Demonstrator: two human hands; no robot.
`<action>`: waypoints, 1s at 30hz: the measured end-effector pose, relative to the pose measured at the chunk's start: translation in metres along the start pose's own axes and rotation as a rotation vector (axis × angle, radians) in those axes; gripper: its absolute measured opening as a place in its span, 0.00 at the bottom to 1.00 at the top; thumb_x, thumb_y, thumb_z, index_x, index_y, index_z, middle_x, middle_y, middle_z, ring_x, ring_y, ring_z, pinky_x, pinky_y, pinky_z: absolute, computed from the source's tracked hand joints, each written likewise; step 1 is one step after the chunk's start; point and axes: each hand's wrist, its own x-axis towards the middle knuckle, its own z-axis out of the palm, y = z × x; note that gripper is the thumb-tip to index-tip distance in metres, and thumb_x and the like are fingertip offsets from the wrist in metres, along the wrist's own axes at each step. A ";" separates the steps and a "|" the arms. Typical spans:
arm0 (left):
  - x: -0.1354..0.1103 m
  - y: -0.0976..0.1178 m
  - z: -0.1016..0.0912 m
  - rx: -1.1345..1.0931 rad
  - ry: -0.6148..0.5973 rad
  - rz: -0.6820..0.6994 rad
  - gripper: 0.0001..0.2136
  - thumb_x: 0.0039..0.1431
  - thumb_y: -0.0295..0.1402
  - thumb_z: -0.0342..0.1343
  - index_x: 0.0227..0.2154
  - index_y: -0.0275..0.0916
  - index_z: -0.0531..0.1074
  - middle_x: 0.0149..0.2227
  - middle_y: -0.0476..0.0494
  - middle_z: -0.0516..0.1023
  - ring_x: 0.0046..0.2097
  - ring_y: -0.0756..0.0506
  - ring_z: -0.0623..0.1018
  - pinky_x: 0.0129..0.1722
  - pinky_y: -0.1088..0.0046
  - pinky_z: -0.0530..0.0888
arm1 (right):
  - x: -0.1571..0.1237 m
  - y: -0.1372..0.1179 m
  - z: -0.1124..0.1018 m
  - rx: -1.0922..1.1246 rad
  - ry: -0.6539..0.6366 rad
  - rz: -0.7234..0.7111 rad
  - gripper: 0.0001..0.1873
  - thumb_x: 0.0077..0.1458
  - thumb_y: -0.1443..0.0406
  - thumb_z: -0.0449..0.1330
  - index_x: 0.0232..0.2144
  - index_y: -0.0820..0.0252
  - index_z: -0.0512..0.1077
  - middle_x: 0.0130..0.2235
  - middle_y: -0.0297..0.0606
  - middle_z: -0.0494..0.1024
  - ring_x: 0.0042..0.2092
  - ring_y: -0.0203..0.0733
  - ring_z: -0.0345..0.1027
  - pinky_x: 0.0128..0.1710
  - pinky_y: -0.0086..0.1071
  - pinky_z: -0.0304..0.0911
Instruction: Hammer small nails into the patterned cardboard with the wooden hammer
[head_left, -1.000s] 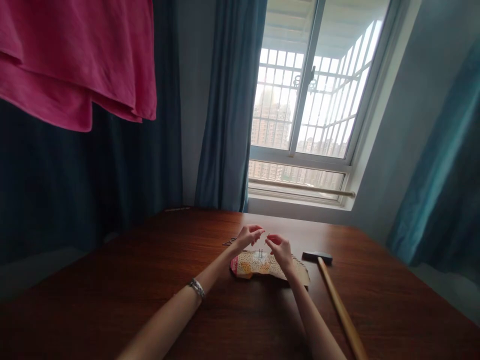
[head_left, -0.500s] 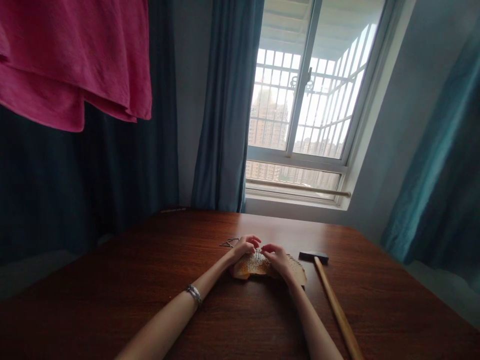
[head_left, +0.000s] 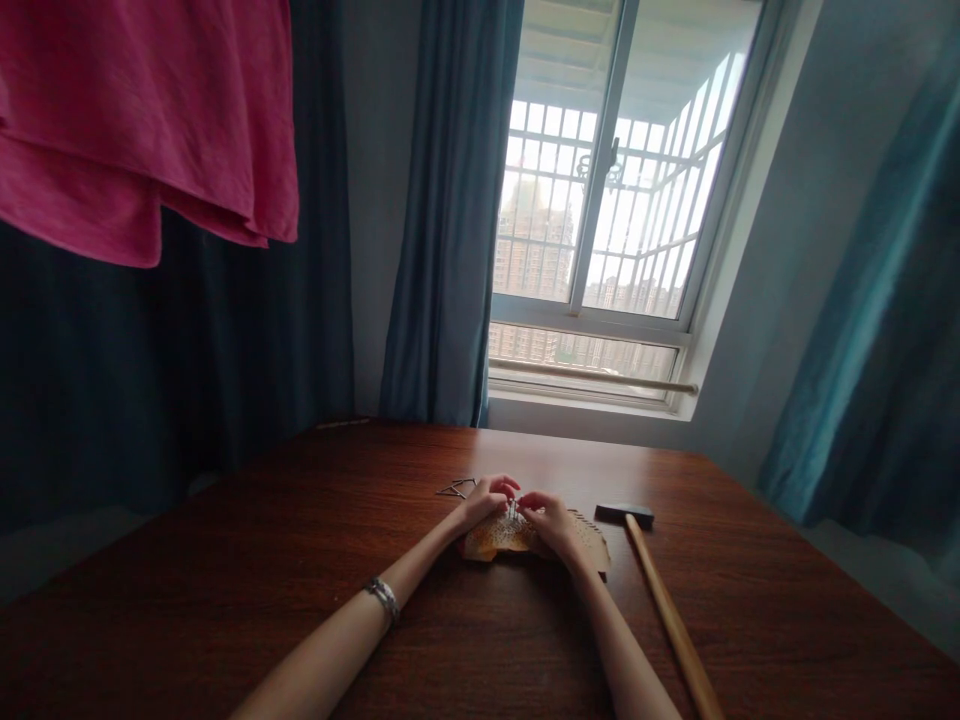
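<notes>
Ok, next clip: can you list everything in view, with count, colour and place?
towel: one, pink, hanging upper left
curtains: several panels, blue, both sides of the window
window: one, pale frame, straight ahead; barred outside
buildings: several, tan and hazy, outside
rail: one, pale, across the lower window
wall: blue-grey, around the window
table: one, reddish brown, under everything
hammer: one, black head, wooden handle, right
loose nails: several, dark, beyond the left hand
cardboard: one piece, tan, patterned, below the hands
upright nails: at least two, dark, between the hands
bracelet: one, silvery, left wrist
left hand, right hand: bare, fingertips around the upright nails
</notes>
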 end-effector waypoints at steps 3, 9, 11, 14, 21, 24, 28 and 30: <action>0.000 0.001 0.001 0.040 0.006 0.028 0.15 0.39 0.25 0.49 0.34 0.33 0.70 0.27 0.48 0.72 0.28 0.51 0.70 0.28 0.76 0.65 | -0.002 -0.004 -0.001 -0.019 0.000 0.000 0.08 0.46 0.64 0.56 0.27 0.56 0.75 0.29 0.34 0.78 0.33 0.38 0.70 0.35 0.28 0.63; 0.001 -0.001 0.002 0.164 0.015 0.089 0.12 0.43 0.29 0.55 0.34 0.33 0.69 0.28 0.47 0.72 0.31 0.50 0.70 0.30 0.76 0.66 | -0.004 -0.007 0.000 -0.080 0.012 0.012 0.08 0.45 0.64 0.56 0.25 0.56 0.76 0.27 0.33 0.78 0.30 0.38 0.69 0.32 0.28 0.63; 0.001 -0.004 0.003 0.218 0.040 0.111 0.12 0.43 0.31 0.56 0.33 0.33 0.69 0.27 0.48 0.71 0.30 0.50 0.70 0.29 0.77 0.66 | -0.004 -0.005 0.001 -0.107 0.020 0.021 0.08 0.44 0.64 0.56 0.24 0.56 0.76 0.26 0.33 0.77 0.29 0.38 0.68 0.32 0.28 0.62; 0.002 -0.007 0.006 0.302 0.063 0.134 0.11 0.43 0.34 0.57 0.31 0.33 0.69 0.25 0.49 0.70 0.29 0.51 0.70 0.29 0.78 0.65 | -0.004 -0.001 0.002 -0.143 0.029 0.030 0.07 0.43 0.64 0.57 0.23 0.56 0.75 0.27 0.34 0.77 0.29 0.37 0.68 0.32 0.27 0.62; -0.002 -0.006 0.012 0.459 0.100 0.148 0.11 0.46 0.37 0.55 0.28 0.33 0.73 0.25 0.47 0.73 0.28 0.51 0.70 0.28 0.78 0.65 | -0.004 0.001 0.005 -0.193 0.030 0.069 0.06 0.42 0.66 0.57 0.23 0.57 0.75 0.26 0.34 0.76 0.28 0.36 0.67 0.30 0.26 0.61; -0.003 -0.007 0.013 0.457 0.113 0.159 0.11 0.46 0.36 0.55 0.28 0.32 0.74 0.25 0.47 0.73 0.28 0.51 0.70 0.28 0.78 0.64 | -0.003 -0.005 0.004 -0.209 0.015 0.087 0.06 0.42 0.66 0.57 0.23 0.55 0.75 0.27 0.34 0.76 0.28 0.36 0.68 0.31 0.26 0.62; -0.005 -0.007 0.014 0.437 0.127 0.128 0.10 0.46 0.35 0.55 0.28 0.32 0.74 0.25 0.47 0.74 0.28 0.51 0.70 0.27 0.78 0.64 | -0.003 -0.017 -0.019 -0.244 -0.016 0.137 0.08 0.43 0.65 0.57 0.27 0.56 0.75 0.28 0.35 0.77 0.29 0.37 0.69 0.30 0.26 0.62; -0.006 -0.006 0.014 0.425 0.131 0.103 0.10 0.46 0.35 0.55 0.28 0.32 0.74 0.25 0.47 0.74 0.28 0.51 0.70 0.27 0.78 0.64 | -0.012 -0.021 -0.046 -0.289 0.008 0.180 0.12 0.44 0.64 0.56 0.32 0.60 0.75 0.30 0.38 0.77 0.31 0.40 0.70 0.32 0.29 0.63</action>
